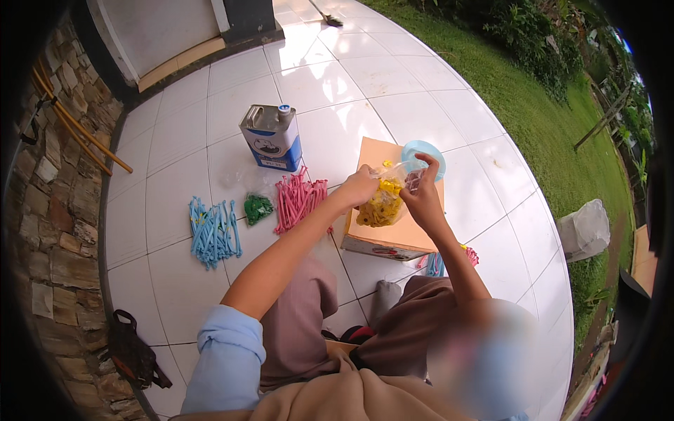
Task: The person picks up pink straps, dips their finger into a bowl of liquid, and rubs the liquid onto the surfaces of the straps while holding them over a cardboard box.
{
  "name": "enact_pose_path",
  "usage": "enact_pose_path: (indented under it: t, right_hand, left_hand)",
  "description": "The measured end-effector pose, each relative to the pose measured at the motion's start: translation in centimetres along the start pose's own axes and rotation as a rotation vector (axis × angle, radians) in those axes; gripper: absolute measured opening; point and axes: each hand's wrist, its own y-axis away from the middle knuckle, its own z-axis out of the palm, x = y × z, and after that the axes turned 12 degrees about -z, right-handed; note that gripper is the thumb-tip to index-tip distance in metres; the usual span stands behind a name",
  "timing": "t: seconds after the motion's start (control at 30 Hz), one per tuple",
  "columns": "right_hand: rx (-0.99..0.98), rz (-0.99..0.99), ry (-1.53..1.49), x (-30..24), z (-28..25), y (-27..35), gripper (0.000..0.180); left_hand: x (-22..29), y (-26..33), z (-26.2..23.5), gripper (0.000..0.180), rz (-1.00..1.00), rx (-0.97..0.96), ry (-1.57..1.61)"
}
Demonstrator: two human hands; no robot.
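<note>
A clear plastic bag of small yellow pieces (380,208) is held over the top of a cardboard box (414,235) in front of me. My left hand (360,188) is closed on the bag's left edge. My right hand (423,195) grips its right side by the mouth, index finger bent up and thumb against the plastic. A loose yellow piece (387,163) lies on the box beyond the bag. At the box's far right corner sits a light blue round plate or lid (425,150), partly behind my right hand.
Left of the box lie pink sticks (298,203), a bag of green pieces (258,208) and light blue sticks (214,231). Behind them stands a blue-and-white metal can (272,138). More pink and blue sticks (437,264) lie by my right forearm. A dark bag (137,351) rests near the stone wall.
</note>
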Motion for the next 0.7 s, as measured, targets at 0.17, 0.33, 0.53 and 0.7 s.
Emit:
enact_pose_path:
  t: [0.17, 0.33, 0.53, 0.7]
  right_hand:
    - [0.119, -0.378, 0.662, 2.8, 0.2, 0.9, 0.072]
    - [-0.083, -0.401, 0.118, 0.9, 0.0, 0.5, 0.029]
    - [-0.370, -0.191, 0.374, 5.3, 0.9, 0.6, 0.037]
    - [-0.366, -0.285, 0.352, 5.9, 1.8, 0.4, 0.047]
  left_hand:
    - [-1.9, -3.4, 1.3, 0.045, 0.120, -0.027, -0.319]
    - [-3.3, -4.8, 0.3, 0.047, 0.130, -0.002, -0.132]
    - [-2.5, -3.7, 1.3, 0.051, 0.196, 0.071, -0.276]
    - [-2.8, -4.1, 1.0, 0.060, 0.172, 0.045, -0.168]
